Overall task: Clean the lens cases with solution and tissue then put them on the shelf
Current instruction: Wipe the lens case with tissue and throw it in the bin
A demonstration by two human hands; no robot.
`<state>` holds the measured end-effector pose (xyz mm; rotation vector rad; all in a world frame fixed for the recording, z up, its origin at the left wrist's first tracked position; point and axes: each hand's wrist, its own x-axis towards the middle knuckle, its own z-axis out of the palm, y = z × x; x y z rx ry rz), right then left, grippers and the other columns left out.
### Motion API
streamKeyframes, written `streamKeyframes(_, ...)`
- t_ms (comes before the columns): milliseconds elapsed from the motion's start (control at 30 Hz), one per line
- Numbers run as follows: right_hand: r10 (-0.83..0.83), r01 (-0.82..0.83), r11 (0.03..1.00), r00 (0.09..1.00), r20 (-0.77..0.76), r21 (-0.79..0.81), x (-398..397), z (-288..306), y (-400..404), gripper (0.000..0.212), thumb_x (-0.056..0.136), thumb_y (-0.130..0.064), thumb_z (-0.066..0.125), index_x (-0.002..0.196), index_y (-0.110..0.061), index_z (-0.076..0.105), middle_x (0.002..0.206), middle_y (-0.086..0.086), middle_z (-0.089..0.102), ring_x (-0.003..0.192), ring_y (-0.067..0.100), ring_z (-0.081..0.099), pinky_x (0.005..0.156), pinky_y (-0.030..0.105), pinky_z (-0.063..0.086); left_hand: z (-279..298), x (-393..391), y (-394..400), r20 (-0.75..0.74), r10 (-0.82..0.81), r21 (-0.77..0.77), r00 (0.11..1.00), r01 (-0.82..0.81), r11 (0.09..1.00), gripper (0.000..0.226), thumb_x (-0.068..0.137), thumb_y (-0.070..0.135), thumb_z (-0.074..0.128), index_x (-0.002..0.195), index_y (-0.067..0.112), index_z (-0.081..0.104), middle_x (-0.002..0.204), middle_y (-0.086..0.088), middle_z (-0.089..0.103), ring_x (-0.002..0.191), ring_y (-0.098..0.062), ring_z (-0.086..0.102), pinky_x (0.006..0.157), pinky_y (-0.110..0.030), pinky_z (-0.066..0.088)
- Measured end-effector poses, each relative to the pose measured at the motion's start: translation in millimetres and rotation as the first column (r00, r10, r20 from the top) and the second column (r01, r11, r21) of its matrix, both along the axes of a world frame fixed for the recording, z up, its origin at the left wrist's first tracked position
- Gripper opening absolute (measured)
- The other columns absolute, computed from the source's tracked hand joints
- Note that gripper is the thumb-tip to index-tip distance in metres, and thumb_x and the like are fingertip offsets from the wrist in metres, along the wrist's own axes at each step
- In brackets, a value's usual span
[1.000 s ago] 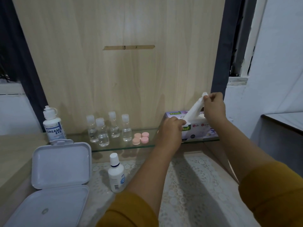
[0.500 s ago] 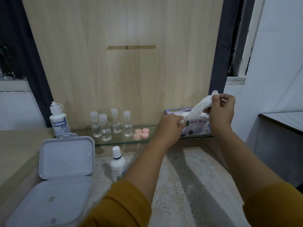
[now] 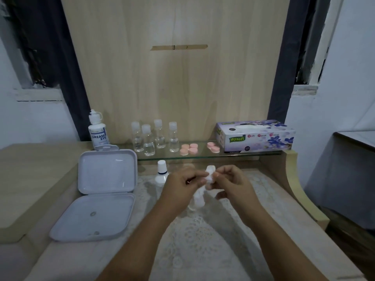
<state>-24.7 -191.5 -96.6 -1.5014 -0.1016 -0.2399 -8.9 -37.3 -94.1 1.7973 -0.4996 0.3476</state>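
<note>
A white tissue (image 3: 209, 176) is pinched between my left hand (image 3: 182, 184) and my right hand (image 3: 230, 184) above the lace cloth; its lower part (image 3: 197, 200) hangs down between them. The tissue box (image 3: 255, 136) lies on the right of the glass shelf (image 3: 203, 156). Pink lens cases sit on that shelf in two groups, one (image 3: 189, 149) in the middle and one (image 3: 213, 146) nearer the box. A small solution bottle (image 3: 161, 173) with a white cap stands just left of my left hand. A bigger solution bottle (image 3: 97, 128) stands at the shelf's left end.
Several small clear bottles (image 3: 154, 136) stand in a row on the shelf. An open white hinged box (image 3: 101, 191) lies at the left on the lace cloth (image 3: 203, 240). A wooden panel rises behind the shelf, and a curved wooden edge (image 3: 296, 185) bounds the right side.
Both hands pulled the tissue out of the box and came down and toward me. They now hold it low over the cloth, close together. The view has tilted down.
</note>
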Motion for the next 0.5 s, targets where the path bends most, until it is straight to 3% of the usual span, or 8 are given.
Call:
streamKeyframes(67, -0.034, 0.037, 0.976, 0.999, 0.016, -0.217, -8.5, -14.1, 7.3, 0.005, 0.088, -0.014, 0.065, 0.089, -0.014, 0.06, 0.079, 0.001, 0.067, 0.066, 0.006, 0.062, 0.056, 0.018, 0.045, -13.6, -5.9, 17.6, 0.003, 0.099, -0.02, 0.995, -0.099, 0.995, 0.032, 0.085, 0.0, 0.064, 0.094, 0.029, 0.071, 0.101, 0.013, 0.067, 0.095, 0.005, 0.06, 0.083, -0.01, 0.045)
streamKeyframes(133, -0.038, 0.028, 0.949, 0.999, -0.026, -0.315, -17.3, -28.9, 12.0, 0.008, 0.082, -0.022, 0.071, 0.084, -0.022, 0.063, 0.075, -0.006, 0.063, 0.064, 0.003, 0.056, 0.06, 0.019, 0.046, -25.4, -11.2, 31.2, -0.053, 0.139, -0.049, 0.989, -0.142, 0.989, 0.037, 0.088, -0.003, 0.058, 0.099, 0.032, 0.067, 0.11, 0.017, 0.063, 0.102, 0.008, 0.057, 0.085, -0.006, 0.042)
streamKeyframes(200, -0.024, -0.017, 0.927, 0.994, -0.103, -0.375, -25.1, -40.2, 15.3, 0.013, 0.08, -0.024, 0.073, 0.088, -0.028, 0.066, 0.086, -0.007, 0.062, 0.07, 0.007, 0.057, 0.062, 0.021, 0.049, -38.0, -17.7, 37.5, -0.101, 0.153, -0.03, 0.983, -0.156, 0.987, 0.039, 0.088, -0.003, 0.057, 0.098, 0.034, 0.065, 0.111, 0.02, 0.062, 0.103, 0.01, 0.055, 0.085, -0.003, 0.04)
streamKeyframes(233, -0.031, -0.018, 0.877, 0.995, -0.094, -0.48, -25.7, -44.2, 14.7, 0.018, 0.079, -0.023, 0.074, 0.094, -0.029, 0.066, 0.093, -0.007, 0.06, 0.075, 0.006, 0.056, 0.063, 0.016, 0.048, -44.3, -20.9, 38.7, -0.114, 0.157, -0.003, 0.981, -0.159, 0.987, 0.039, 0.087, -0.003, 0.059, 0.097, 0.034, 0.065, 0.108, 0.022, 0.062, 0.102, 0.01, 0.056, 0.084, -0.003, 0.041)
streamKeyframes(300, -0.022, -0.005, 0.753, 0.999, -0.033, -0.658, -22.1, -47.8, 12.8, 0.027, 0.08, -0.024, 0.074, 0.106, -0.026, 0.066, 0.098, -0.011, 0.056, 0.083, 0.003, 0.054, 0.068, 0.011, 0.043, -52.5, -25.7, 37.4, -0.125, 0.159, 0.084, 0.979, -0.149, 0.985, 0.034, 0.085, -0.001, 0.063, 0.097, 0.031, 0.068, 0.103, 0.022, 0.063, 0.098, 0.009, 0.057, 0.083, -0.003, 0.041)
streamKeyframes(367, -0.007, 0.001, 0.681, 1.0, -0.005, -0.732, -17.6, -48.1, 11.6, 0.032, 0.083, -0.026, 0.072, 0.114, -0.021, 0.066, 0.099, -0.012, 0.054, 0.087, 0.002, 0.052, 0.071, 0.01, 0.04, -58.9, -24.5, 34.2, -0.078, 0.16, 0.225, 0.984, -0.139, 0.964, 0.026, 0.086, 0.004, 0.064, 0.102, 0.022, 0.072, 0.1, 0.018, 0.064, 0.093, 0.009, 0.057, 0.081, -0.001, 0.038)
streamKeyframes(433, 0.008, 0.003, 0.656, 1.0, 0.011, -0.754, -14.6, -49.1, 10.6, 0.033, 0.083, -0.026, 0.072, 0.115, -0.02, 0.066, 0.099, -0.011, 0.054, 0.087, 0.002, 0.05, 0.072, 0.009, 0.038, -61.8, -23.8, 30.3, 0.028, 0.142, 0.378, 0.989, -0.142, 0.915, 0.02, 0.089, 0.012, 0.063, 0.106, 0.015, 0.072, 0.098, 0.01, 0.063, 0.089, 0.003, 0.055, 0.081, -0.003, 0.036)
streamKeyframes(500, 0.011, 0.008, 0.662, 1.0, 0.021, -0.75, -14.5, -50.3, 10.7, 0.03, 0.081, -0.025, 0.073, 0.11, -0.022, 0.067, 0.096, -0.012, 0.054, 0.086, 0.003, 0.051, 0.072, 0.009, 0.038, -63.0, -25.0, 29.8, 0.073, 0.133, 0.423, 0.988, -0.152, 0.893, 0.019, 0.091, 0.018, 0.061, 0.106, 0.014, 0.072, 0.096, 0.007, 0.059, 0.089, -0.003, 0.053, 0.08, -0.007, 0.038)
